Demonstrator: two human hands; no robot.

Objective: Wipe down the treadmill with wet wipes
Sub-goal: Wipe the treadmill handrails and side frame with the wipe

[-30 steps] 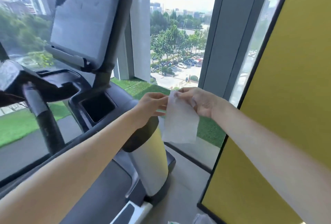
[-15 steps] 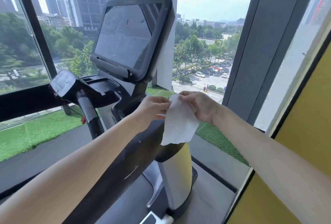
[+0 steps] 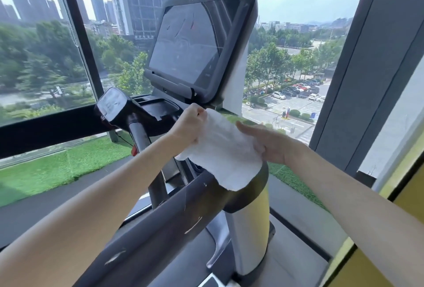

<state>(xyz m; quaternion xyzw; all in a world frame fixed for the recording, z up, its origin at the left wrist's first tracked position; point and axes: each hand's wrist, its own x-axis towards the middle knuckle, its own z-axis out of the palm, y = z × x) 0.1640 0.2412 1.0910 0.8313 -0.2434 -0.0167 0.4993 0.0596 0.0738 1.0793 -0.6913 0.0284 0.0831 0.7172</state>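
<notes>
Since half a second ago the wet wipe (image 3: 223, 156) has gone from hanging narrow off two pinched corners to being stretched wide between the hands, and the right hand has flattened out.

At far left a black window post (image 3: 75, 34) cuts across the view of towers and trees. To its right the treadmill (image 3: 160, 224) fills the middle: a small glossy pod (image 3: 111, 106) sits on a dark handlebar at the left of its console. Above and to the right, the big dark screen (image 3: 192, 43) tilts back, with streaky marks on its glass.

The left hand (image 3: 189, 127) is just below the screen's lower edge. Its fingers are curled tight, grasping the upper left corner of the wipe. The white sheet runs down and to the right from there, and its lower edge hangs in front of the dark collar on the treadmill's right upright (image 3: 251, 229) (touching it or just in front, the view does not say).

The right hand (image 3: 271, 143) lies against the wipe's right side, unclenched. Its fingers reach straight out to the left, with the sheet spread over them.

Farther right stand a grey window pillar (image 3: 367, 69) and then a yellow wall panel (image 3: 403, 229) at the near right edge.
</notes>
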